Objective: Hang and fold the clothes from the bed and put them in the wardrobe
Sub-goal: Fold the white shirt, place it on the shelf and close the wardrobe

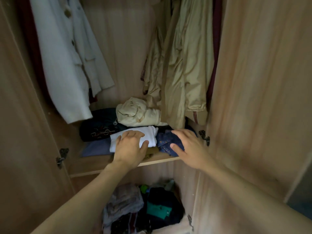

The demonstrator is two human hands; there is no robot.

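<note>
Both hands (130, 146) (187, 146) at shelf edge (158, 161)

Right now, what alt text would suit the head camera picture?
Two hands reach into an open wardrobe: the left hand rests on a folded white cloth on the shelf, the right hand on a dark blue garment. A white coat and beige jacket hang above.

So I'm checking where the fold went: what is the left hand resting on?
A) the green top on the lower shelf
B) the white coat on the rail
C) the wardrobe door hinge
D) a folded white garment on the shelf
D: the left hand lies with spread fingers on the folded white garment on the shelf.
</note>
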